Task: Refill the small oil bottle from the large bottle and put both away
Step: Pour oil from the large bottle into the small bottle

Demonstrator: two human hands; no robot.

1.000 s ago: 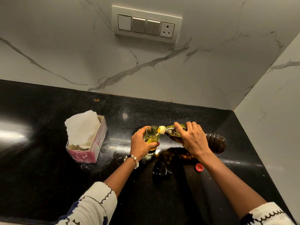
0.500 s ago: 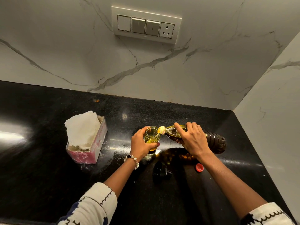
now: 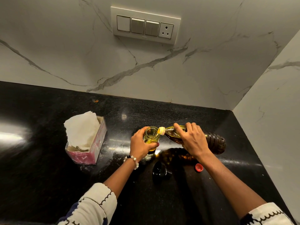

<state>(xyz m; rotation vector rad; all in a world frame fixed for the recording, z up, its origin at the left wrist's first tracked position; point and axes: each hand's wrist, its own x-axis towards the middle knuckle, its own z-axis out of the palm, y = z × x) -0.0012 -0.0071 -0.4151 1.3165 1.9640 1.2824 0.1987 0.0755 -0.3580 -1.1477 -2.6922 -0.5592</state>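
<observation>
A small clear glass oil bottle point(image 3: 151, 135) stands upright on the black counter, partly filled with yellow oil. My left hand point(image 3: 140, 146) is wrapped around its near side. The large plastic oil bottle point(image 3: 214, 142) is tipped almost level above the counter, its yellow-ringed mouth point(image 3: 161, 131) over the small bottle's rim, and oil runs into it. My right hand point(image 3: 192, 140) grips the large bottle around its shoulder. A red cap point(image 3: 199, 167) and a dark lid point(image 3: 159, 170) lie on the counter in front of the bottles.
A pink tissue box point(image 3: 88, 146) with white tissue sticking up sits to the left. The black counter point(image 3: 40, 159) ends at a marble back wall with a switch panel point(image 3: 145, 25) and at a marble side wall point(image 3: 276, 111) on the right.
Both hands and both bottles hold the same pose. Nothing else has visibly moved.
</observation>
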